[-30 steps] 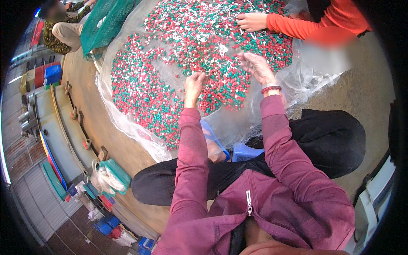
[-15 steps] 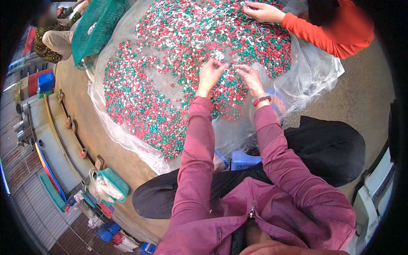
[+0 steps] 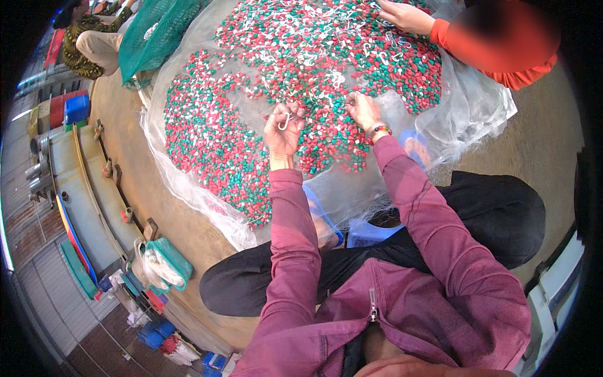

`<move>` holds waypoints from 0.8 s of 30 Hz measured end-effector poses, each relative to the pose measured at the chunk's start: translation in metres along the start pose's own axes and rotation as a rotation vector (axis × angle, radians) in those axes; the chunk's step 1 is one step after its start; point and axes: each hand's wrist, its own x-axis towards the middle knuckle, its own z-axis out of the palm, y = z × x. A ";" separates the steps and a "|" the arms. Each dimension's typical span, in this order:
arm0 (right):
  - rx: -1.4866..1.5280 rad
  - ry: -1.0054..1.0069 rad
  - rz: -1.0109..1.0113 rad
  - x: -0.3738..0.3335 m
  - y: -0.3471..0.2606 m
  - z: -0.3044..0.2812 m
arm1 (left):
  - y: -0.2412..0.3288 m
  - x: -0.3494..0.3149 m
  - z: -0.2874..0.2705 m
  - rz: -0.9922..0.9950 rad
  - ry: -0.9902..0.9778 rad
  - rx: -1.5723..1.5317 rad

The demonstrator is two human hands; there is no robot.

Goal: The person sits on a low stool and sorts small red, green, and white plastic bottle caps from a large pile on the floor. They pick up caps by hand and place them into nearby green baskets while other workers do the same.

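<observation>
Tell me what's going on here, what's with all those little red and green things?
A person in a purple top is handling small pieces from a big red, green and white pile spread on a see-through sheet. The left grip has a white hook-shaped piece. The right grip is over the pile, fingers bent; I can't tell if it holds anything. Across the sheet, another person's orange sleeve extends toward the pile.

pieces [image 3: 204, 135]: smooth plastic | sheet [image 3: 342, 191]: sheer mesh | sleeve [image 3: 292, 229]: matt cloth
</observation>
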 end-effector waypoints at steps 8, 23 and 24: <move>0.483 -0.022 0.092 -0.014 0.004 -0.009 | -0.035 0.022 0.000 -0.169 0.271 1.122; 1.897 -0.333 0.115 -0.024 -0.026 -0.073 | -0.046 0.025 -0.032 -0.079 0.355 1.906; 1.935 -0.407 0.018 -0.026 -0.028 -0.078 | -0.041 0.020 -0.034 -0.076 0.396 1.840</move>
